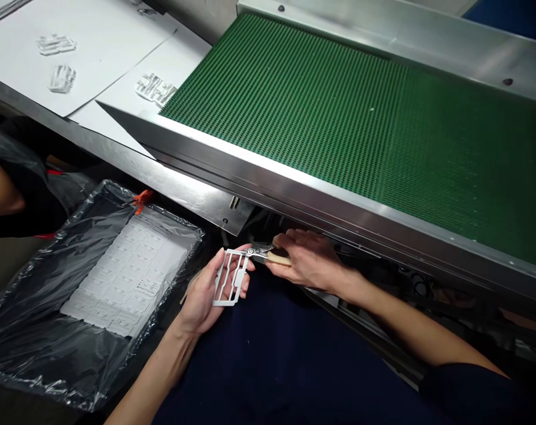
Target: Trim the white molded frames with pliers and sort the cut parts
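Observation:
In my left hand (202, 295) is a thin white slotted plastic frame (229, 277), held between thumb and fingers and tilted toward me. My right hand (310, 260) is closed round the pale handles of a pair of cutting pliers (274, 258). Their metal jaws reach the upper right corner of the frame; whether they touch it I cannot tell. Both hands are in front of my dark clothing, just below the conveyor's near rail. The palm of my right hand is mostly hidden.
A green ribbed conveyor belt (294, 100) runs behind a metal side rail (268, 171). At left, a plastic-lined bin (20, 330) holds rows of white parts (117, 271) and orange-handled cutters (143, 200). Several white part stacks (63, 78) lie on the paper-covered table (104, 35). Another person's arm (0, 189) is at far left.

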`<state>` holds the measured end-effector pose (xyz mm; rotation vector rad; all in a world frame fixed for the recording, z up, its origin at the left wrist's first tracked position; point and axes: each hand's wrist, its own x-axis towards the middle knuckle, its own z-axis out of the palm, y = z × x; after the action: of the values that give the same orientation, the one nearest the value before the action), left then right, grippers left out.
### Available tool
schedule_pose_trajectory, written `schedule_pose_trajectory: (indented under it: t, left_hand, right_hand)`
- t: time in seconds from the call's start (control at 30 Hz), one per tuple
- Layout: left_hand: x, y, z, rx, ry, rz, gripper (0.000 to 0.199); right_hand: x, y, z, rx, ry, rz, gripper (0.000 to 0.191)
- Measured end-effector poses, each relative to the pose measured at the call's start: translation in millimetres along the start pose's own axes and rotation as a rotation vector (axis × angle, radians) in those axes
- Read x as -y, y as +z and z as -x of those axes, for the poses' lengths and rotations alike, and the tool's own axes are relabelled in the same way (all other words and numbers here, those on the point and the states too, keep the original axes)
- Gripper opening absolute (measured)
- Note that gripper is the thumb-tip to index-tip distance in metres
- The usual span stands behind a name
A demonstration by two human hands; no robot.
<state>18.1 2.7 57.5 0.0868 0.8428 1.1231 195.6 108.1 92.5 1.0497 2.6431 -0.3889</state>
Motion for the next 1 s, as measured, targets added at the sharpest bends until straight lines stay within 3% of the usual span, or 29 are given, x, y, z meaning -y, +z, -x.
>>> schedule_pose_trajectory:
  t: [0.43, 0.63, 0.73, 0.83, 0.9, 1.0]
  left_hand:
    - [2.1, -2.8, -0.6, 0.0, -0.002, -0.005, 0.042]
    - [-2.9, 0.1, -1.2, 0.011, -0.016, 0.002, 0.041]
    - [-4.8, -3.4, -6.6, -0.01, -0.028, -0.034, 0.038]
    - [-1.5, -12.9, -14.2, -0.078, -0.059, -0.185, 0.029]
    - [1.9, -21.0, -22.1, -0.141, -0.1, -0.405, 0.025]
    - [2.0, -23.3, -51.8, -0.149, -0.135, -0.709, 0.025]
  right_hand:
    - [-2.2, 1.0, -2.0, -0.038, -0.049, -0.052, 0.035]
    - [2.2, 4.4, -0.5, 0.142, 0.277, -0.469, 0.041]
    - [2.9, 9.8, -1.1, 0.148, 0.375, -0.587, 0.047]
    - [5.4, 14.6, 1.9, 0.083, 0.401, -0.647, 0.045]
    - [8.6, 16.5, 10.8, 0.032, 0.414, -0.687, 0.044]
    - [12.0, 20.4, 34.6, -0.028, 0.454, -0.709, 0.044]
